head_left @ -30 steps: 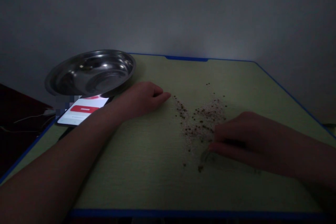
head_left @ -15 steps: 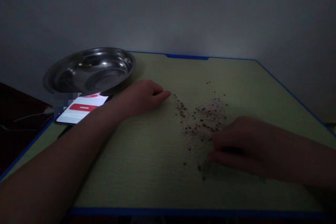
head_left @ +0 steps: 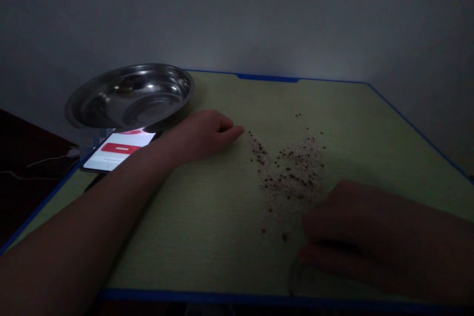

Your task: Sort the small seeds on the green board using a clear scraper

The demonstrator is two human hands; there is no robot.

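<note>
A thin spread of small pale grains [head_left: 296, 158], perhaps rice, lies on the light green table, mixed with many darker bean-like pieces. Left of the spread rests my left hand [head_left: 209, 133], its fingers curled under and the thumb pointing toward the grains; nothing shows in it. My right hand [head_left: 344, 232] is low at the right, near the front edge. Its fingers are bent with the thumb close beneath them, and the fingertips are dim and blurred. A faint curved outline and a dark speck show below those fingertips. A dark piece [head_left: 284, 237] lies just left of them.
A shiny metal basin [head_left: 148, 101] stands at the back left. Beside my left forearm lies a phone [head_left: 107, 158] with its screen lit. The table [head_left: 192, 237] has a blue rim and meets a grey wall [head_left: 259, 15]. White cables [head_left: 44, 162] hang at the far left.
My right hand has moved down toward the front edge, away from the grains. A dark piece near its fingertips is gone from its earlier spot. My left hand holds its pose.
</note>
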